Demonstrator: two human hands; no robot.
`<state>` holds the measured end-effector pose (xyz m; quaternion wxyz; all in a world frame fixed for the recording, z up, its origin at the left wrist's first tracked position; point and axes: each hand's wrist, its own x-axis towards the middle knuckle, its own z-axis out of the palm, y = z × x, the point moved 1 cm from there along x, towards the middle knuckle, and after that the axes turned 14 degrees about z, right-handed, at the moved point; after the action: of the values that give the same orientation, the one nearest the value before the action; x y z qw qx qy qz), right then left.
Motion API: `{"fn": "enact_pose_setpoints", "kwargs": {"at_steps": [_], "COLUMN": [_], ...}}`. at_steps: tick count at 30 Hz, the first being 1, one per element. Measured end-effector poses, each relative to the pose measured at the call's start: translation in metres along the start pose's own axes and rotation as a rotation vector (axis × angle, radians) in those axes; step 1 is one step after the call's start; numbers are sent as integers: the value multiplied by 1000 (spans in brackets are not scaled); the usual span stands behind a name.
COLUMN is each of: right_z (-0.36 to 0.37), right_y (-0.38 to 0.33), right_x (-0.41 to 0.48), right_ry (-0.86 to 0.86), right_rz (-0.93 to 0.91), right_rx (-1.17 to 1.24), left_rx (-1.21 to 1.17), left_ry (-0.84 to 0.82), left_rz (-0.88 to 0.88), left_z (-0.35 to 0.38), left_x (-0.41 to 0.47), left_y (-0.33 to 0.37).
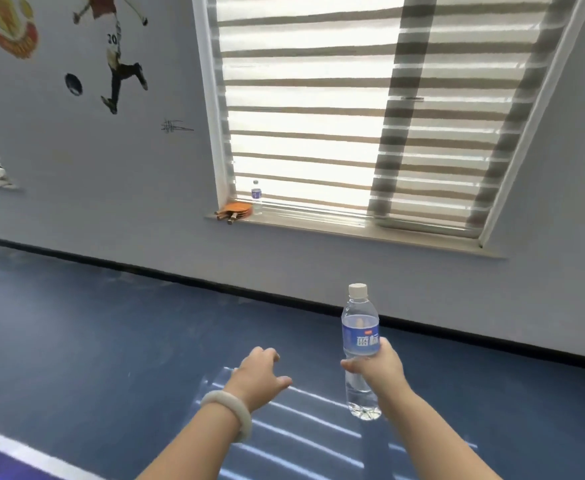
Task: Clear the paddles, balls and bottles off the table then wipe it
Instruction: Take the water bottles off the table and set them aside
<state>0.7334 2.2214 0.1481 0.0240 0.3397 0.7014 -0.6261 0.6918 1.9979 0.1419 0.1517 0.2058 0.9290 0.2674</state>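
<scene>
The bottle (360,336) was up in the air, upright and capped, carried out over the blue floor (76,323) in front of the window. The right hand (381,370) had it round the middle, fingers (385,345) curled over the lower edge of the blue label and thumb wrapped across the near side. That looked the right place to hold it. It was clear thin plastic, likely to give under a hard squeeze and a bit slick, and with water inside it would have some weight. With the cap on, a spill seemed unlikely.

The left hand (261,374) held nothing, spread loose and reaching forward, a pale bracelet (230,415) on its wrist.

Ahead on the windowsill (318,225), a second bottle (256,197) stood upright just beside the paddles (235,211), which lay stacked at the sill's left end.

That made two bottles in view. The paddles looked like two, going by the handles, though they were too small to be sure. No balls showed anywhere. My read was that this one was bound for that sill.
</scene>
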Motion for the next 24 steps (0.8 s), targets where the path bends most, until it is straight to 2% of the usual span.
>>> {"fn": "enact_pose_setpoints", "kwargs": {"at_steps": [7,13,20,24], "right_z": [86,161,234,268], "right_y": [-91,-172,-267,-302], "right_x": [141,273,402,475], "right_ry": [-165,-114,-101,-121], "right_rz": [-7,13,53,79], "right_rx": [-24,-16,34,19], "left_rx": [-70,-70,-65,-85], "left_ry": [37,48,45,4], "left_rz": [-134,-96,-79,-133], "left_z": [-55,-127,-208,-233], "left_x": [152,309,450,530], "left_y": [-54,-110,-171,-197]}}
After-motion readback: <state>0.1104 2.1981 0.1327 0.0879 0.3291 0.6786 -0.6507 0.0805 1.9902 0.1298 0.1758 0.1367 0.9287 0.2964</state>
